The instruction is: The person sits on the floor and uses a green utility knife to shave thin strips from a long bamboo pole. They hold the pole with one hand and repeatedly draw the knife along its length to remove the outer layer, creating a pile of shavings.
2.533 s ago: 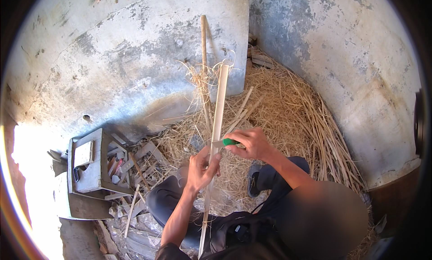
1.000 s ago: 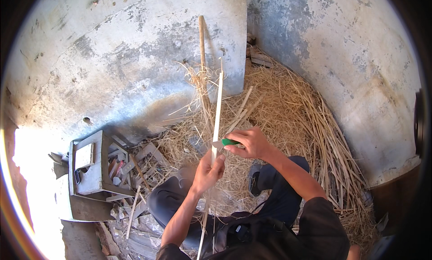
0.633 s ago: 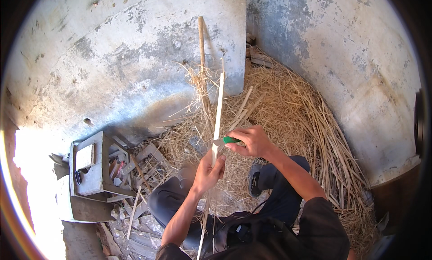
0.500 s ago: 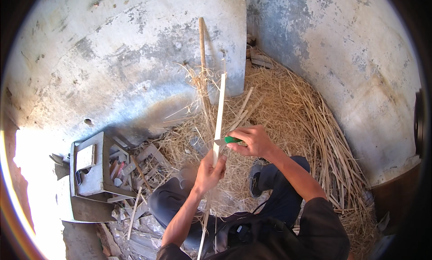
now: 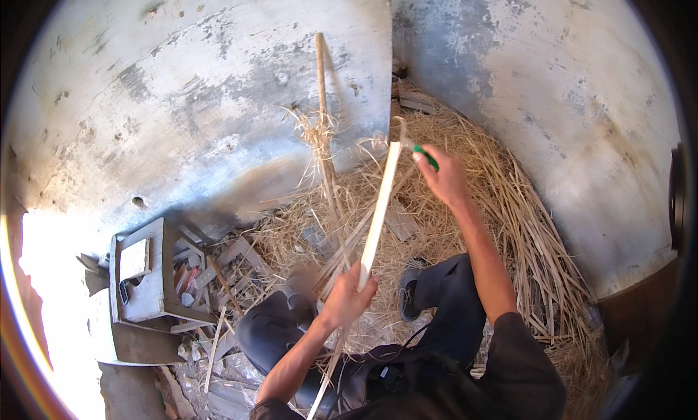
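Observation:
My left hand (image 5: 348, 298) is closed around a long, pale strip of split wood or bamboo (image 5: 382, 205). The strip slants up and away from me, and its lower end passes below the hand toward my lap. In my right hand (image 5: 448, 178) is a green-handled knife (image 5: 426, 157), beside the strip's far end. Motion blurs its blade. A thin curled shaving (image 5: 402, 128) shows at that tip, and another blurred curl hangs to its left.
A deep heap of straw-like shavings (image 5: 451, 144) covers the floor ahead, with long thin strips (image 5: 534, 264) along the right wall. A pole (image 5: 321, 74) leans on the left wall. A small wooden stool-like frame (image 5: 163, 278) stands among scraps at left.
My right hand has moved up and away along the strip with the knife, from near my left hand to its far end. The strip now tilts more to the right, and my left hand is slightly lower.

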A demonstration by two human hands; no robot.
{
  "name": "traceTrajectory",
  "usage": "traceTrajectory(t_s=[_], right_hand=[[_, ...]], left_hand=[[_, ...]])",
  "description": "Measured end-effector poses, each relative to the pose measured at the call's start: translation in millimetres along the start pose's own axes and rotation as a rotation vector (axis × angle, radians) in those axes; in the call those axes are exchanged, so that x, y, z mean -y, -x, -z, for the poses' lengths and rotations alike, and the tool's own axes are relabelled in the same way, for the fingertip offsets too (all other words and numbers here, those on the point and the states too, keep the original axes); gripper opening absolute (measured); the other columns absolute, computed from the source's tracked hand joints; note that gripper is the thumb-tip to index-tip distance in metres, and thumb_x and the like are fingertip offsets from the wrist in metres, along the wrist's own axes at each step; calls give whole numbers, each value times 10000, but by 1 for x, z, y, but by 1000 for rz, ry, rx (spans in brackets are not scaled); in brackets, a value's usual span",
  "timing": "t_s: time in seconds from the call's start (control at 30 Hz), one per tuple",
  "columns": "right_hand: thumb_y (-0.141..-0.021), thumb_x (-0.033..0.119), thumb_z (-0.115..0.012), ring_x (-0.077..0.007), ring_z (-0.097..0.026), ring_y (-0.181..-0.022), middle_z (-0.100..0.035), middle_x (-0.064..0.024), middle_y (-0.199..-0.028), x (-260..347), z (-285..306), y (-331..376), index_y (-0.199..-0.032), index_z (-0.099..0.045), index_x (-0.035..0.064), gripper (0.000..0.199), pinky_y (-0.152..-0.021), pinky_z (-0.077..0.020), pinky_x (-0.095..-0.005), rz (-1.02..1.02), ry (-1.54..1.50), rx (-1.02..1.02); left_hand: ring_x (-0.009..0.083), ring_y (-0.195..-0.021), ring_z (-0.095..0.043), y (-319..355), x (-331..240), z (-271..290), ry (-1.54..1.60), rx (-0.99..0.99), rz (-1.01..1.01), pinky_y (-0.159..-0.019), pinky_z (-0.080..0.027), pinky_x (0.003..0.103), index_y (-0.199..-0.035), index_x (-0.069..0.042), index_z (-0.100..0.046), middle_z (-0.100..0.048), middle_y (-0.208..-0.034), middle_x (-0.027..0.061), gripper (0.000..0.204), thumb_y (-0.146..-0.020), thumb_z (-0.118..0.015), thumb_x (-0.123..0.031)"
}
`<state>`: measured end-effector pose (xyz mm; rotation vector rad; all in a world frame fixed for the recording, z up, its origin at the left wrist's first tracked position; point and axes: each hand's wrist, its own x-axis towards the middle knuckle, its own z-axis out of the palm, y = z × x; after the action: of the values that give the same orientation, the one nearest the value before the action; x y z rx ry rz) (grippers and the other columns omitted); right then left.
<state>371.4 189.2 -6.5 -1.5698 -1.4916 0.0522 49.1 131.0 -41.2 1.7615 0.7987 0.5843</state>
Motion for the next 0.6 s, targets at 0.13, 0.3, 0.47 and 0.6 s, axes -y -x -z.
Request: traceTrajectory(t_s=[0.13,0.3,0.47,0.6], right_hand=[[-1062,407,-575,-106,-488,-468,-638,-24,-645,-17,11,2,-1139,-747,78,379,-418,-396,-313,-20,64,-54],[-1046,403,-604,-144,-579,-525,-696,-76,-762,1,-17,28,-1127,-752,53,388,-469,-472,-308,79,-80,124],[-1012,359,-664,-190,-702,-609,-757,-67,-856,49,-38,50,-1104,-727,78,302,-525,-540,-345,411,-117,260],[-973,347,-725,-206,-724,-642,-775,-59,-916,61,-49,58,-1036,-732,83,272,-548,-551,-330,534,-88,295]], left_hand=[[175,-624,-630,-4,12,-2,-48,-27,-26,-589,-499,350,-1040,1,-576,-627,-700,66,283,-1002,-714,-242],[94,-560,-545,-20,-3,23,440,58,60,-524,-420,248,-1112,-59,-539,-576,-675,25,290,-1140,-461,-337],[98,-538,-526,-22,-9,31,475,21,44,-522,-417,244,-1173,-52,-505,-563,-683,22,276,-1152,-422,-314],[86,-529,-499,-21,-9,28,489,-1,43,-514,-424,245,-1180,-36,-497,-510,-650,0,274,-1152,-426,-299]])
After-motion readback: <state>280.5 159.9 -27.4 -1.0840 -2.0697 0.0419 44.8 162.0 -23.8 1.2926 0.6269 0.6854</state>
